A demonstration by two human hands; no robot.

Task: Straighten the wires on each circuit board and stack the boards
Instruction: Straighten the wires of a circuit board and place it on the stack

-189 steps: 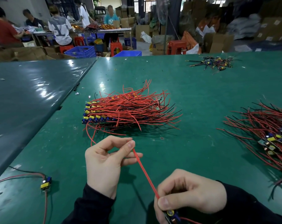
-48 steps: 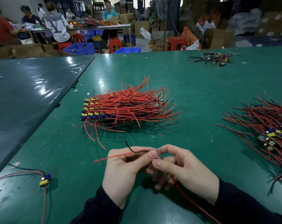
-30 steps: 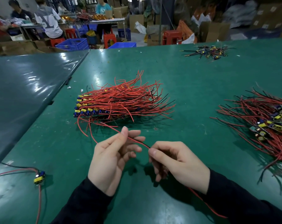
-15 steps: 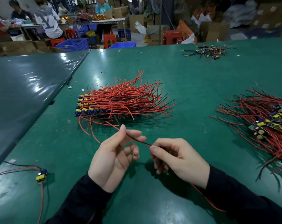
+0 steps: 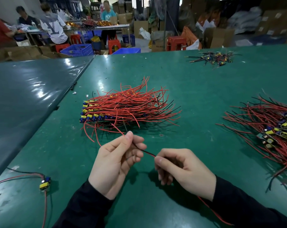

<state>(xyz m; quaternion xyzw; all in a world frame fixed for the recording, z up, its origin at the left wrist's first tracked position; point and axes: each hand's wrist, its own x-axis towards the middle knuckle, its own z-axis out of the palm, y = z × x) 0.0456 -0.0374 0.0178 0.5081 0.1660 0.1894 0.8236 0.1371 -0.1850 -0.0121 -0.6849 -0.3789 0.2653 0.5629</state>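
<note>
A: Down at the near edge of the green table (image 5: 197,89), the left hand (image 5: 116,163) pinches a black wire (image 5: 146,151) at its fingertips, and the right hand (image 5: 183,170) pinches the same wire with curled fingers.
B: Board itself?
A: Hidden under the right hand; can't make it out. A red wire (image 5: 211,210) trails by the sleeve.
B: Stacked boards (image 5: 123,109) sit just beyond; the loose pile (image 5: 269,129) is cut off right.

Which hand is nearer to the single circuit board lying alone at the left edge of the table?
Left. The left hand is to the right of the lone board; the right hand is further right, beyond the left hand.
</note>
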